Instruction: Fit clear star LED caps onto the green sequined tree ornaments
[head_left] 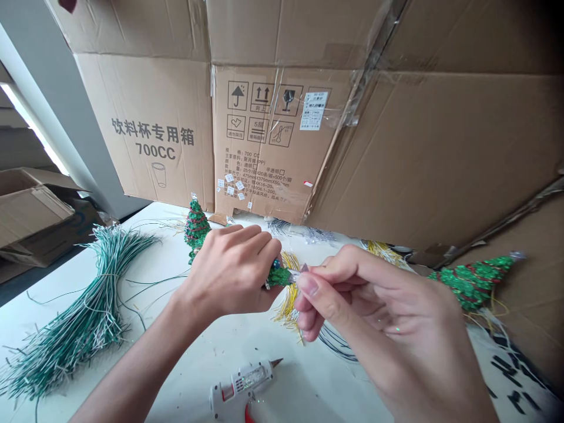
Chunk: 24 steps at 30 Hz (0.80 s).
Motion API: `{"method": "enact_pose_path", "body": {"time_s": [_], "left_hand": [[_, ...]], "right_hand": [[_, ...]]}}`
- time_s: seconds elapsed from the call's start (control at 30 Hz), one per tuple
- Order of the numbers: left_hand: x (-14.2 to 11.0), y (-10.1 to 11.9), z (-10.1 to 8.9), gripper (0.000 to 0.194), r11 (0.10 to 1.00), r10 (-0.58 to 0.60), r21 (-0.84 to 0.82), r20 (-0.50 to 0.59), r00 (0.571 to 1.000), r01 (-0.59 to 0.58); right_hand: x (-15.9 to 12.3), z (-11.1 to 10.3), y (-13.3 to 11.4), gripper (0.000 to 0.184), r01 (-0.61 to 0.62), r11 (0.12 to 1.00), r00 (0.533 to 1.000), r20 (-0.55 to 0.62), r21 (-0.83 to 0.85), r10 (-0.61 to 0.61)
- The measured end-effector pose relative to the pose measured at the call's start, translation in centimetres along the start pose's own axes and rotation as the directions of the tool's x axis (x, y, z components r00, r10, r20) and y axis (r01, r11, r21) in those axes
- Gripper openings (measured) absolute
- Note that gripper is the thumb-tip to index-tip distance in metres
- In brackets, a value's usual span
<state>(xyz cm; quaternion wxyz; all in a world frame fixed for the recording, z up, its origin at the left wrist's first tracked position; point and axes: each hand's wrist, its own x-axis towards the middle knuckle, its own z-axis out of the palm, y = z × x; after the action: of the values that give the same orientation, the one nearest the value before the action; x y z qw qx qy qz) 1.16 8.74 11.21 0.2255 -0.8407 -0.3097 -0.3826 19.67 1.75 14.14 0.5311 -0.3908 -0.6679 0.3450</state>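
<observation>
While the left hand (227,273) curls closed around a small glittery green wire tree (279,277), the right hand (374,305) pinches a clear tip (296,275) at the tree's narrow end between thumb and fingers, so the tree spans the short gap between both grips. Yellow wires (286,294) lie just beneath them on a white table (185,376). A hot glue gun (240,388) rests near, a bundle of green-and-white wires (83,305) spreads left, a second tree (197,229) stands far, and a third tree (471,282) lies right against a cardboard carton (264,135).
</observation>
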Motion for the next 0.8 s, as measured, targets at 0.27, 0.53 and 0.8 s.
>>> {"method": "enact_pose_path", "body": {"time_s": [0.27, 0.53, 0.8], "left_hand": [[-0.1, -0.2, 0.2, 0.019, 0.997, 0.056, 0.055, 0.052, 0.997, -0.059], [-0.1, -0.2, 0.8, 0.017, 0.998, 0.037, 0.043, 0.075, 0.996, -0.041], [0.2, 0.5, 1.2, 0.019, 0.934, -0.086, -0.352, -0.087, 0.992, 0.05]], "right_hand": [[0.4, -1.1, 0.7, 0.023, 0.113, 0.979, 0.989, 0.118, -0.17, -0.093], [0.5, -1.3, 1.1, 0.024, 0.0, 0.992, 0.991, 0.134, -0.123, 0.016], [1.4, -1.1, 2.1, 0.026, 0.028, 0.985, 0.992, 0.118, 0.17, -0.048]]}}
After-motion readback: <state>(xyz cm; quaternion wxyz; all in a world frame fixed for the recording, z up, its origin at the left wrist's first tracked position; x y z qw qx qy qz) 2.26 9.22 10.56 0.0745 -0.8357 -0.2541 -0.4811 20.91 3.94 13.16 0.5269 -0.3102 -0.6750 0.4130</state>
